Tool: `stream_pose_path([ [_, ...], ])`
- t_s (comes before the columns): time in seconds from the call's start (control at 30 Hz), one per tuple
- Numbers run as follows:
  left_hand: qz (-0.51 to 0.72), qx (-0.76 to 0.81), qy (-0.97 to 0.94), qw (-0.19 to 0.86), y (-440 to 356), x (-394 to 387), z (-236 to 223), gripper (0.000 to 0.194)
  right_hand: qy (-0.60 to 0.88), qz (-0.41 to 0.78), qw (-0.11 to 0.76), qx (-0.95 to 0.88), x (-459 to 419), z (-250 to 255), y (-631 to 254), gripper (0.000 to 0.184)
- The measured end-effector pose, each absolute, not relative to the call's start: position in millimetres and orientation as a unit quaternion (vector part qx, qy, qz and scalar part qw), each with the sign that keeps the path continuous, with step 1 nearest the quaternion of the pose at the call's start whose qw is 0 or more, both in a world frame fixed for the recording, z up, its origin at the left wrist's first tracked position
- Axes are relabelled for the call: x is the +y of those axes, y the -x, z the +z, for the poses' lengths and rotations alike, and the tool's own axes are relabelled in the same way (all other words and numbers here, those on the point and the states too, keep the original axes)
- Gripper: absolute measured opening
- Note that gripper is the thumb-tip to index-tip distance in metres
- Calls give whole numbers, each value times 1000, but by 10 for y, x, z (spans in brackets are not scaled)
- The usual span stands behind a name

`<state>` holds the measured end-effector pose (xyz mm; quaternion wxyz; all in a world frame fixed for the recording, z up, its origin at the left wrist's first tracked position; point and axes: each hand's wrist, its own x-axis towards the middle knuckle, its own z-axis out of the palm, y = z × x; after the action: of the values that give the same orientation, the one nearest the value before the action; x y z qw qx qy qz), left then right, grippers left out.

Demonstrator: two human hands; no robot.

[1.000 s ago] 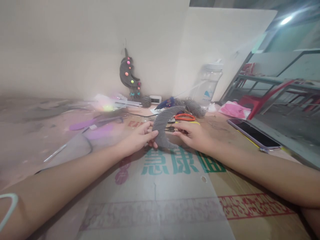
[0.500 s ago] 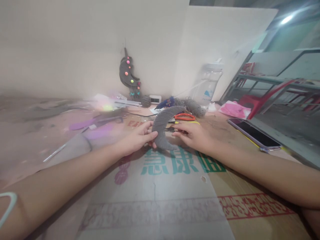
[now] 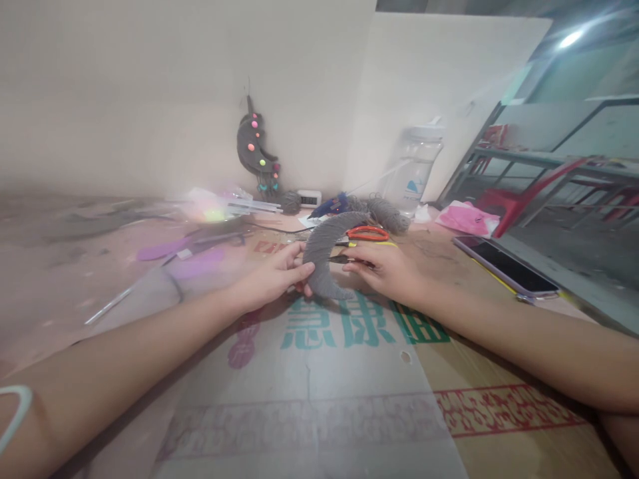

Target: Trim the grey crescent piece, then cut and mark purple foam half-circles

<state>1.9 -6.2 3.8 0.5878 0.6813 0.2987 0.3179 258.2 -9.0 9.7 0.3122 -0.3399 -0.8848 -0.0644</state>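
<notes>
While one sheet of cardboard (image 3: 479,459) covers the near part of the bench (image 3: 44,286), one grey crescent (image 3: 318,256) stands above it, held between the two hands. Its long axis runs near to far, leaning slightly right at the far end. The rounded back faces left and the hollow opens right; the far tip points away and to the right, the near tip to the right, over the green print.

The left hand (image 3: 279,273) grasps the crescent by its back, thumb on top and fingers beneath. The right hand (image 3: 382,269) is curled beside the hollow, just by one dark tip (image 3: 338,259); whether its fingers grip that tip, I cannot tell.

Counted from large to small, I see one bottle (image 3: 417,166), one beaded crescent (image 3: 247,143) against the wall, one phone (image 3: 506,263), one pink packet (image 3: 466,218), one blue glue gun (image 3: 329,206), at least two bundles of yarn (image 3: 390,216), one orange handle (image 3: 369,228) and one white timer (image 3: 310,198). The clear sticks (image 3: 259,207) overlap too much to count.

Compared with a second ago, little differs: the near tip of the grey crescent has shifted very slightly, while both hands keep their places.
</notes>
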Motion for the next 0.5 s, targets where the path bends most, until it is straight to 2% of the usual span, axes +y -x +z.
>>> stream_pose_path([
  [0.5, 317, 305, -683, 583, -17, -60, 33, 48, 354, -96, 297, -882, -85, 65, -2587, 28],
])
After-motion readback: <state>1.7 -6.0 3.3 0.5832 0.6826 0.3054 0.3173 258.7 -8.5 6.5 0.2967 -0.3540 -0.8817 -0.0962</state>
